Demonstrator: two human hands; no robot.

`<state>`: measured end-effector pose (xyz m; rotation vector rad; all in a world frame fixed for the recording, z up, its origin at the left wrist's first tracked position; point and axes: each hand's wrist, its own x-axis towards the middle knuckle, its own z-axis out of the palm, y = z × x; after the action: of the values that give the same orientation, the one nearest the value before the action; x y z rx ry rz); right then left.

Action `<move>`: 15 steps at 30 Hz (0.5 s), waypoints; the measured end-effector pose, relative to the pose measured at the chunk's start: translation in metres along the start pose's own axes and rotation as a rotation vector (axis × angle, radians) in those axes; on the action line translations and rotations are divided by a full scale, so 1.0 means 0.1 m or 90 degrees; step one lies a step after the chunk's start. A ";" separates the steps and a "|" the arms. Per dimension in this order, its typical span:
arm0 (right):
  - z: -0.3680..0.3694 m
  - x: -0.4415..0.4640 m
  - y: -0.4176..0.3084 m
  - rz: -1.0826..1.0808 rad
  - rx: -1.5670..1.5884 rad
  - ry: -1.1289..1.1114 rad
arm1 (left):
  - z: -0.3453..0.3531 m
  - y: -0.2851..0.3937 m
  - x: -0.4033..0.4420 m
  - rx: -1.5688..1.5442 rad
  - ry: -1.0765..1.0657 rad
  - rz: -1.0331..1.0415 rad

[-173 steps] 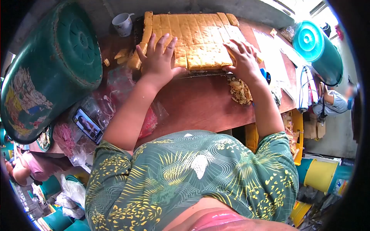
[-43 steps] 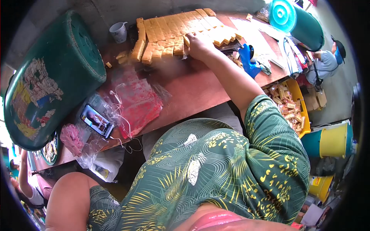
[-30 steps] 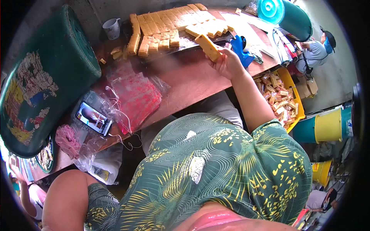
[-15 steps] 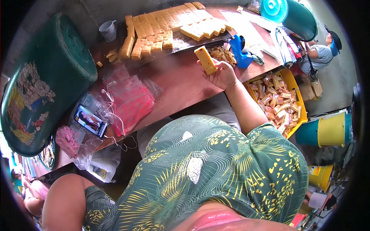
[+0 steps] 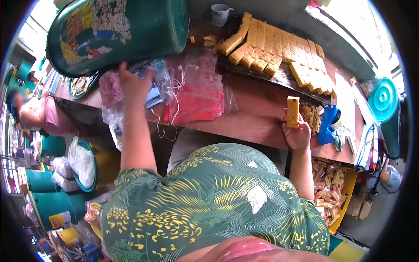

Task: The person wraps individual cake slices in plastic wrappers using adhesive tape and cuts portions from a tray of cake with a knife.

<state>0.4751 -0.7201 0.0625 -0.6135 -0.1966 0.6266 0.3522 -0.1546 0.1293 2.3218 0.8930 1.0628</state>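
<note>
My right hand (image 5: 298, 134) holds a cut cake bar (image 5: 293, 112) upright above the front part of the brown table (image 5: 257, 100). Over the phone and clear plastic at the table's left, my left hand (image 5: 136, 85) hovers with its fingers apart and nothing visible in them. The phone (image 5: 153, 97) is partly covered by that hand. Rows of sliced cake (image 5: 279, 41) lie on a dark tray (image 5: 262, 78) at the back. A blue tape dispenser (image 5: 328, 124) stands beside a heap of crumbs (image 5: 310, 117). Red-printed plastic wrappers (image 5: 196, 96) lie flat at mid-table.
A big green bin (image 5: 118, 32) lies on its side at the back left. A white mug (image 5: 220, 15) is behind the tray. Packed bars fill a yellow crate (image 5: 347, 196) at the right. One person (image 5: 39, 109) is at far left, another (image 5: 388, 179) at far right.
The view has turned left. My left hand has come into view over the phone. My right hand still holds the cake bar, which was lifted from the tray rows earlier.
</note>
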 end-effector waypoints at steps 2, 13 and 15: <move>0.06 0.01 -0.01 0.007 -0.006 0.023 | 0.08 0.32 -0.27 0.221 -0.101 -0.117; 0.11 0.01 0.01 -0.008 -0.013 0.037 | 0.52 -0.35 -0.33 0.175 -0.051 0.069; 0.13 0.01 0.00 -0.007 -0.016 0.044 | 0.48 -0.39 -0.38 0.167 -0.043 0.096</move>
<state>0.4710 -0.7136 0.0727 -0.6568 -0.1428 0.5919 0.3560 -0.1595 0.0572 2.6615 0.8880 0.9686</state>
